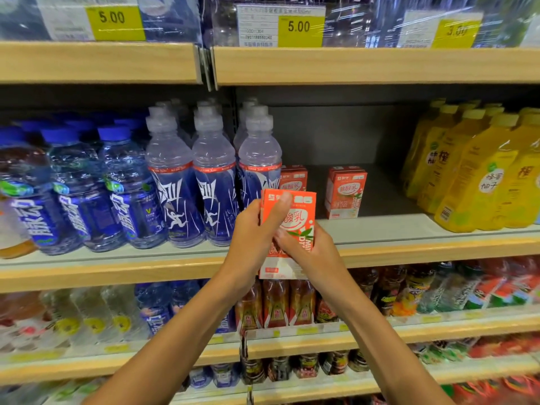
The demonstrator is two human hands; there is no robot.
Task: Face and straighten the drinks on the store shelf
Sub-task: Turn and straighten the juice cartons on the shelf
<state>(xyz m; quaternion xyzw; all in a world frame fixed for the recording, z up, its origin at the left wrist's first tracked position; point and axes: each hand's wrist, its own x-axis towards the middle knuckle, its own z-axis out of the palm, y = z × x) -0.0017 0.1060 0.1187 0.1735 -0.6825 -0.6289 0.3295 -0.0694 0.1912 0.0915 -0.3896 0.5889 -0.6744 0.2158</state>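
Out in front of the middle shelf, the orange drink carton is upright. The left hand wraps its upper left edge, thumb across the label; the right hand grips the lower right. It is possibly two cartons together; the edge is blurry. A matching carton stands behind on the shelf.

One wide-angle view, worn on the person's head, faces the store shelving nearly square-on and tilts slightly down. It stands close: the left forearm and right forearm rise from the bottom edge. The middle shelf crosses the centre, the upper shelf the top, lower shelves the bottom.
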